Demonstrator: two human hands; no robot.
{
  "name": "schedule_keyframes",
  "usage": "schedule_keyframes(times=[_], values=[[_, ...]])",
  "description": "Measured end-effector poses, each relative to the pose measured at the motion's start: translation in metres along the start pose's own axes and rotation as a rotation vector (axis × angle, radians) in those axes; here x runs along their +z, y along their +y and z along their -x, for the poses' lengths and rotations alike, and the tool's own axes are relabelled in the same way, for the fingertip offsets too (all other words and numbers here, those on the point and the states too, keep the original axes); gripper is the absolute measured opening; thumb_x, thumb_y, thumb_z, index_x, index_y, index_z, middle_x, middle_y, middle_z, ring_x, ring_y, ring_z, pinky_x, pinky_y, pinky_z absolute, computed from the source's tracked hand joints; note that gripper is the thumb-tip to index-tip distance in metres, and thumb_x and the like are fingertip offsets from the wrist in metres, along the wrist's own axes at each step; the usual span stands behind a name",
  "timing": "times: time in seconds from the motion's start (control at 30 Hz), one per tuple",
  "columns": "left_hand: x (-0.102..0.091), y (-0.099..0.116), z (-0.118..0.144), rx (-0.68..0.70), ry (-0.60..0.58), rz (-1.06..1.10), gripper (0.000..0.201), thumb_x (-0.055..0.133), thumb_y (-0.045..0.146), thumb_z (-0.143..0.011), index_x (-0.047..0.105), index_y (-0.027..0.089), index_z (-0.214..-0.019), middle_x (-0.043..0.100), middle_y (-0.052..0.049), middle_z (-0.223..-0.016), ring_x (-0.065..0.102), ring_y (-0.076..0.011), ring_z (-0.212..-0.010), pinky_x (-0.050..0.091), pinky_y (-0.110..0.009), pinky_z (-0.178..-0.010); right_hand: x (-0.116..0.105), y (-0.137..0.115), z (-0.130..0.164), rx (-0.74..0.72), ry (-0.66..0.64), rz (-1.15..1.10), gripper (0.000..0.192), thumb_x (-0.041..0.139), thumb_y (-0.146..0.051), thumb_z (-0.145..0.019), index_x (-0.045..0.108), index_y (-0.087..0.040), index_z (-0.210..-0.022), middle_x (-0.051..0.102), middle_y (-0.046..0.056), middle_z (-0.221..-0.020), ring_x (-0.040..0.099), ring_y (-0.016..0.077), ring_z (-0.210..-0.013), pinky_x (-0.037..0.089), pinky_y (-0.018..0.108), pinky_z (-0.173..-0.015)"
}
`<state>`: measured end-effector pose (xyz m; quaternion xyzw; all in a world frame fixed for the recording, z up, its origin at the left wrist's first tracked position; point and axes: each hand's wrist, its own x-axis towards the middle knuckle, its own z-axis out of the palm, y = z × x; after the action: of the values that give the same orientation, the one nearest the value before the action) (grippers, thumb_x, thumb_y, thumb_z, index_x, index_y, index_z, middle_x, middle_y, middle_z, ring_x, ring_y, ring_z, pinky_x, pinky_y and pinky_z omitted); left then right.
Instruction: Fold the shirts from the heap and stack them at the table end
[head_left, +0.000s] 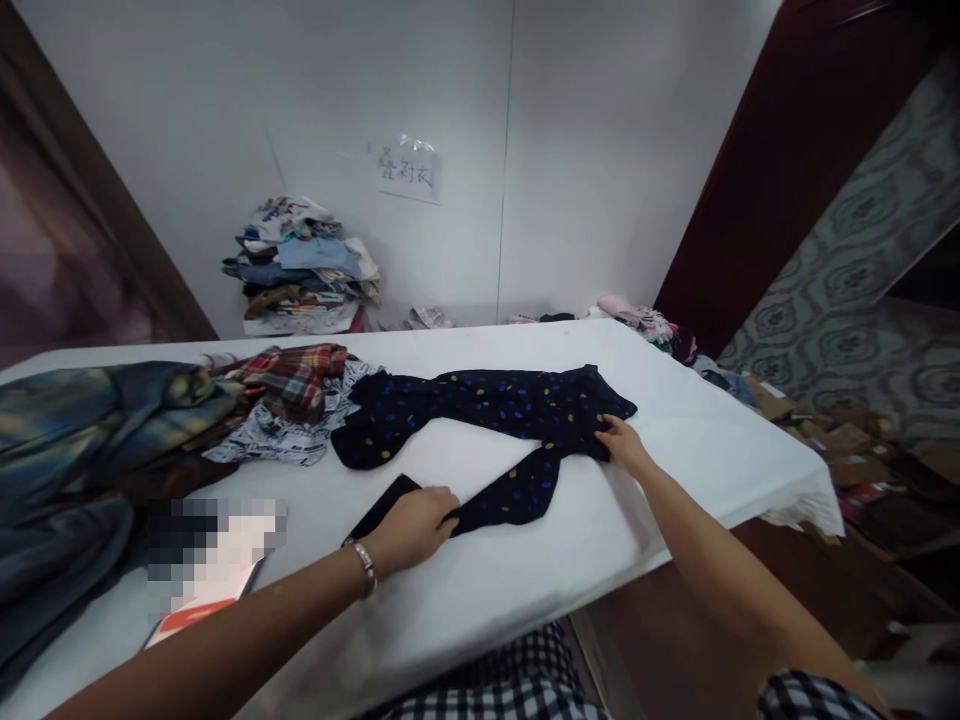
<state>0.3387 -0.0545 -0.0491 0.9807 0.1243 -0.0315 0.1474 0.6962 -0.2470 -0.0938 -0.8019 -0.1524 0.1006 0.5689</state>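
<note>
A dark navy shirt (495, 395) with blue and yellow spots lies spread sideways on the white-covered table (480, 590). One sleeve (517, 490) bends toward me, and my left hand (420, 525) has its fingers closed on the end of it. At the shirt's right end, my right hand (619, 442) pinches the near edge of the cloth. A flat black item (386, 505) lies partly hidden behind my left hand; its kind cannot be made out. My left wrist wears a silver bracelet (366, 568).
Heaped clothes, including a plaid shirt (292, 375) and a dark grey garment (60, 570), cover the table's left side. A lit screen (217, 570), partly blurred out, lies near them. Behind stand a tall clothes stack (304, 265) and a wall sign (409, 170). Cardboard (847, 440) lies at right.
</note>
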Motion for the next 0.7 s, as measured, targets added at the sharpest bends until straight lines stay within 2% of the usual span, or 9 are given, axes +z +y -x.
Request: schedule_keyframes(times=[0.07, 0.13, 0.2, 0.27, 0.33, 0.43, 0.5, 0.6, 0.7], values=[[-0.004, 0.008, 0.005, 0.016, -0.082, 0.100, 0.023, 0.045, 0.032, -0.085, 0.063, 0.019, -0.080, 0.066, -0.004, -0.083, 0.059, -0.0193, -0.076, 0.043, -0.029, -0.070, -0.009, -0.004, -0.003, -0.005, 0.028, -0.057, 0.039, 0.065, -0.034, -0.060, 0.067, -0.015, -0.095, 0.059, -0.001, -0.062, 0.053, 0.0148, -0.055, 0.042, 0.026, -0.049], [-0.012, 0.012, 0.008, 0.049, -0.191, 0.243, 0.025, 0.048, 0.038, -0.085, 0.059, 0.019, -0.072, 0.060, 0.001, -0.068, 0.053, -0.0151, -0.063, 0.038, -0.026, -0.058, -0.027, -0.006, -0.008, -0.030, 0.079, -0.098, 0.036, 0.062, -0.035, -0.063, 0.067, -0.016, -0.093, 0.061, 0.000, -0.067, 0.055, 0.0151, -0.060, 0.044, 0.026, -0.054], [-0.021, 0.007, 0.007, 0.045, -0.264, 0.314, 0.032, 0.049, 0.045, -0.084, 0.058, 0.020, -0.067, 0.056, 0.002, -0.059, 0.050, -0.0141, -0.058, 0.034, -0.025, -0.052, -0.049, -0.006, -0.013, -0.038, 0.101, -0.028, 0.031, 0.062, -0.032, -0.063, 0.068, -0.017, -0.090, 0.061, -0.001, -0.065, 0.056, 0.0161, -0.062, 0.044, 0.027, -0.057], [-0.030, -0.007, -0.002, -0.025, -0.190, 0.267, 0.035, 0.047, 0.048, -0.085, 0.062, 0.021, -0.070, 0.061, 0.000, -0.065, 0.054, -0.0160, -0.063, 0.037, -0.026, -0.056, -0.064, -0.005, -0.017, -0.047, 0.088, 0.182, 0.023, 0.062, -0.023, -0.061, 0.070, -0.019, -0.083, 0.061, 0.001, -0.064, 0.058, 0.0184, -0.065, 0.045, 0.029, -0.062], [-0.039, -0.029, -0.019, -0.149, -0.005, 0.143, 0.033, 0.045, 0.046, -0.086, 0.067, 0.022, -0.081, 0.069, -0.004, -0.084, 0.061, -0.0198, -0.077, 0.043, -0.029, -0.067, -0.066, -0.009, -0.018, -0.124, 0.087, 0.390, 0.023, 0.061, -0.013, -0.060, 0.071, -0.020, -0.080, 0.065, 0.004, -0.074, 0.061, 0.0212, -0.076, 0.047, 0.031, -0.071], [-0.054, -0.067, -0.054, -0.254, 0.263, -0.071, 0.032, 0.045, 0.036, -0.087, 0.066, 0.023, -0.106, 0.065, -0.008, -0.115, 0.060, -0.0250, -0.103, 0.045, -0.034, -0.085, -0.043, -0.028, -0.016, -0.320, 0.035, 0.446, 0.031, 0.058, -0.013, -0.069, 0.072, -0.024, -0.094, 0.069, 0.004, -0.089, 0.062, 0.0209, -0.086, 0.047, 0.032, -0.083], [-0.062, -0.088, -0.077, -0.275, 0.353, -0.187, 0.038, 0.045, 0.031, -0.086, 0.062, 0.021, -0.119, 0.058, -0.010, -0.130, 0.052, -0.0275, -0.118, 0.044, -0.036, -0.094, -0.014, -0.044, -0.014, -0.404, -0.140, 0.435, 0.040, 0.056, -0.017, -0.076, 0.068, -0.026, -0.113, 0.070, 0.002, -0.086, 0.063, 0.0189, -0.080, 0.048, 0.030, -0.081], [-0.067, -0.113, -0.105, -0.362, 0.332, -0.227, 0.048, 0.046, 0.025, -0.085, 0.054, 0.019, -0.131, 0.045, -0.012, -0.145, 0.046, -0.0299, -0.127, 0.041, -0.039, -0.101, 0.035, -0.059, -0.014, -0.434, -0.434, 0.584, 0.059, 0.057, -0.019, -0.080, 0.050, -0.027, -0.138, 0.070, 0.002, -0.081, 0.063, 0.0190, -0.073, 0.048, 0.030, -0.074], [-0.066, -0.133, -0.124, -0.472, 0.224, -0.133, 0.053, 0.047, 0.025, -0.083, 0.049, 0.019, -0.136, 0.047, -0.015, -0.143, 0.054, -0.0317, -0.119, 0.045, -0.041, -0.095, 0.073, -0.062, -0.020, -0.441, -0.532, 0.758, 0.067, 0.060, -0.018, -0.079, 0.044, -0.028, -0.143, 0.072, 0.006, -0.095, 0.066, 0.0233, -0.085, 0.048, 0.033, -0.079]])
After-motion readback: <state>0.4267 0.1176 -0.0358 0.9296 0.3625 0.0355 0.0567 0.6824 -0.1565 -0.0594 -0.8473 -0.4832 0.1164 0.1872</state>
